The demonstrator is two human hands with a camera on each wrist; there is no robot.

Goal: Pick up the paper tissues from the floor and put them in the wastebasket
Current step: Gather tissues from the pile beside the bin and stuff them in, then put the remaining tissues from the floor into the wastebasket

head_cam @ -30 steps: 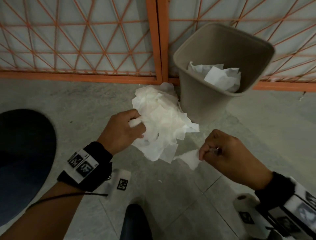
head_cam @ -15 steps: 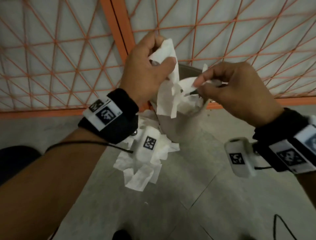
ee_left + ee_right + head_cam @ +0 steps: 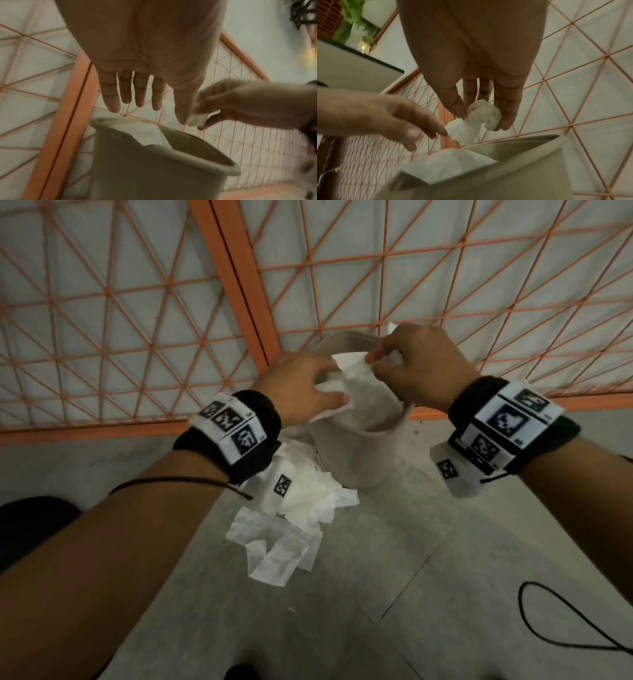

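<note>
A beige wastebasket [image 3: 359, 460] stands on the floor against an orange lattice screen, with white tissue [image 3: 356, 385] sticking up from its mouth. My left hand [image 3: 301, 385] hovers over the rim, fingers straight and spread, holding nothing [image 3: 140, 94]. My right hand [image 3: 418, 371] is above the basket's far side and pinches a crumpled tissue [image 3: 481, 115] between thumb and fingers. That wad hangs just above the rim [image 3: 505, 175]. A pile of loose tissues [image 3: 291, 529] lies on the floor left of the basket, under my left wrist.
The orange lattice screen [image 3: 137, 320] closes off the space behind the basket. A black cable [image 3: 565, 621] loops on the grey floor at the right. A dark rounded object [image 3: 34, 525] sits at the left edge.
Both hands came down over the basket's mouth. My left hand let go of its tissue bundle, which now rests in the basket. My right hand still pinches its piece.
</note>
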